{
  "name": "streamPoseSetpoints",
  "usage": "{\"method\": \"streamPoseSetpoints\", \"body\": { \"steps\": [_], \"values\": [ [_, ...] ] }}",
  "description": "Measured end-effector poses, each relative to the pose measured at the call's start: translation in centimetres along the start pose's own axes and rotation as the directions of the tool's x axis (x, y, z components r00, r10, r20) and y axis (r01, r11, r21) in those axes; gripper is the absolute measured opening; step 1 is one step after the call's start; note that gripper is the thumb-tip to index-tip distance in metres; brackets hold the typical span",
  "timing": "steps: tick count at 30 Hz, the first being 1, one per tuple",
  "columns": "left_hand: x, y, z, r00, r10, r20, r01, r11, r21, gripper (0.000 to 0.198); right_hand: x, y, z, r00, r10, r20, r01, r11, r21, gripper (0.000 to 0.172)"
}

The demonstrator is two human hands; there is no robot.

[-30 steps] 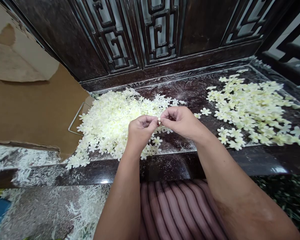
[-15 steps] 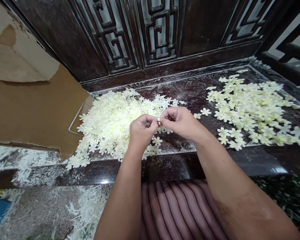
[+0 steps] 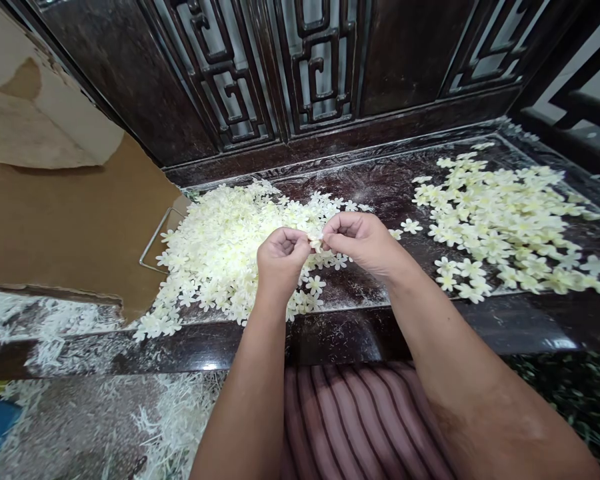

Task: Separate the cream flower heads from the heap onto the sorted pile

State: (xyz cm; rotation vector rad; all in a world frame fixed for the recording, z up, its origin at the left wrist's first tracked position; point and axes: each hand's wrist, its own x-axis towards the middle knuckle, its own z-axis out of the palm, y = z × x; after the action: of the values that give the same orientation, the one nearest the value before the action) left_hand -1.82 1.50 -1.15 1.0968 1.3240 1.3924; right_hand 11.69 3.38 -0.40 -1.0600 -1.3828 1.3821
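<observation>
My left hand (image 3: 284,257) and my right hand (image 3: 357,239) are both closed in a pinch, fingertips close together. Between them is a small pale flower (image 3: 316,244), partly covered by the fingers; each hand grips one side of it. Under and behind my left hand spreads a large heap of white and pale yellow artificial flowers (image 3: 235,233). To the right of my right hand lies a second, looser pile of the same flowers (image 3: 510,220). A few single flowers (image 3: 411,226) lie between the two piles.
The flowers lie on a dark wooden bench (image 3: 360,327) with a carved lattice back (image 3: 325,67). A cardboard piece (image 3: 70,220) with a bent metal wire (image 3: 153,241) stands at the left. White shreds (image 3: 180,420) cover the floor below, and a blue item (image 3: 0,427) lies at lower left.
The fingertips have moved slightly apart, and more of the pale flower shows between them. Both piles look the same.
</observation>
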Motion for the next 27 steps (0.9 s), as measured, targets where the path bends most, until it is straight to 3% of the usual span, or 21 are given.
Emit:
{"method": "streamPoseSetpoints", "body": {
  "steps": [6,10,13,19,27],
  "values": [
    [0.4,-0.1,-0.3,0.996,-0.031,-0.089,0.026,0.998,-0.055,0.010,0.0,-0.5,-0.5,0.996,0.080,-0.035,-0.069,0.968,0.242,0.006],
    [0.6,-0.1,-1.0,0.990,-0.032,-0.137,0.022,0.997,-0.072,0.010,0.0,-1.0,-1.5,0.978,0.142,-0.153,-0.075,0.924,0.376,0.010],
    [0.4,0.0,-1.0,0.991,0.005,-0.134,-0.010,0.999,-0.032,0.009,0.1,-1.0,-1.4,0.972,0.140,-0.187,-0.075,0.945,0.319,0.011],
    [-0.3,0.0,0.1,0.999,0.027,-0.039,-0.024,0.998,0.066,0.004,0.1,-0.4,-0.1,0.995,0.047,-0.083,-0.034,0.987,0.158,0.005],
    [-0.3,-0.1,0.4,0.992,-0.020,0.122,0.022,1.000,-0.017,0.010,0.0,0.1,0.0,1.000,-0.016,0.000,0.016,1.000,0.021,0.003]
  ]
}}
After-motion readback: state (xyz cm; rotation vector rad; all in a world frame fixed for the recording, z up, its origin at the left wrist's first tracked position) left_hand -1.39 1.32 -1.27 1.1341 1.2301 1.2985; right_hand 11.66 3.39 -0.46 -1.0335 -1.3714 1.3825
